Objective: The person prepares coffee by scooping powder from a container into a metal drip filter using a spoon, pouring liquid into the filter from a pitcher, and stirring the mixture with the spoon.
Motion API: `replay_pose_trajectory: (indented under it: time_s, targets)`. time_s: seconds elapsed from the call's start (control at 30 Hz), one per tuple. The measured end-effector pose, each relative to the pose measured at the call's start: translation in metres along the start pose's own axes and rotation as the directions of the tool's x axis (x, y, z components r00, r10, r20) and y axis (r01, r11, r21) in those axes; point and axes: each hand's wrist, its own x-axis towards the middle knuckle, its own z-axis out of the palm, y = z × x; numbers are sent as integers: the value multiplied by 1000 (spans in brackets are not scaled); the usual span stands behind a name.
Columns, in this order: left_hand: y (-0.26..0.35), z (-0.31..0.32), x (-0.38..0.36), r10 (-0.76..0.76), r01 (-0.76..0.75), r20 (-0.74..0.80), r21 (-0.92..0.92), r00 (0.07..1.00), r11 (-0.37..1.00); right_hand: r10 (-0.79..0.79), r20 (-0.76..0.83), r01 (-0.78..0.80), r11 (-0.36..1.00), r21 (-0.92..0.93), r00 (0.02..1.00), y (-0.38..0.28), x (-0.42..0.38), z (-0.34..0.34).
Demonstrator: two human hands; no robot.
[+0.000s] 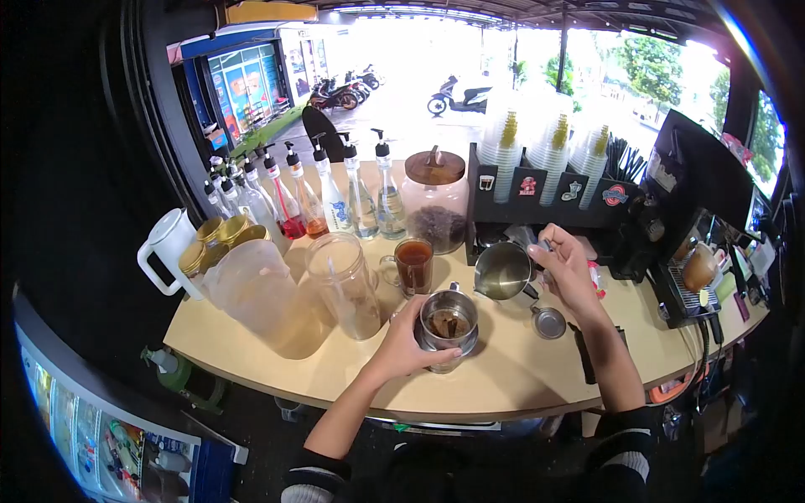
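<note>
My left hand is wrapped round the side of a metal coffee drip filter that sits on a glass. Dark wet contents show inside the filter. My right hand is raised beside a steel pitcher, its thumb and fingers pinched on something small that I cannot make out. The pitcher has liquid in it. A small round metal lid lies below my right hand. Just behind the filter stands a glass mug of reddish-brown drink.
At left are a clear jar, a cloudy plastic pitcher, a white jug and several pump bottles. A wooden-lidded jar and black cup holder line the back. An espresso machine stands right.
</note>
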Motion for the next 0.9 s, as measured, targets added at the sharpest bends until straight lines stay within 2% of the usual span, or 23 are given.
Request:
replay_pose_trajectory:
  time_s: [0.1, 0.17, 0.3, 0.4, 0.47, 0.6, 0.77, 0.9]
  targets:
    - [4, -1, -1, -63, 64, 18, -45, 998, 997, 81, -2, -81, 996, -47, 997, -10, 6, 12]
    - [0, -1, 0, -5, 6, 12, -17, 1000, 1000, 7, 77, 1, 995, -100, 997, 0, 12, 10]
    - [-5, 1, 1, 35, -35, 5, -26, 999, 999, 7, 107, 2, 997, -83, 994, -9, 12, 23]
    - [-4, 1, 0, 26, -26, -6, -44, 1000, 999, 23, 108, -7, 988, -152, 994, -10, 12, 28]
    - [-3, 1, 0, 56, -56, -22, -6, 998, 998, -34, 144, 66, 973, -223, 989, -6, 13, 27]
    - [-4, 0, 0, 48, -48, -5, -11, 999, 999, -2, 141, 31, 979, -203, 990, -10, 12, 32]
    - [-2, 1, 0, 50, -50, -17, -12, 999, 999, -51, 179, 105, 946, -306, 983, -2, 18, 25]
    - [-3, 1, 0, 52, -52, -8, -11, 999, 999, -23, 152, 60, 968, -245, 988, -11, 15, 31]
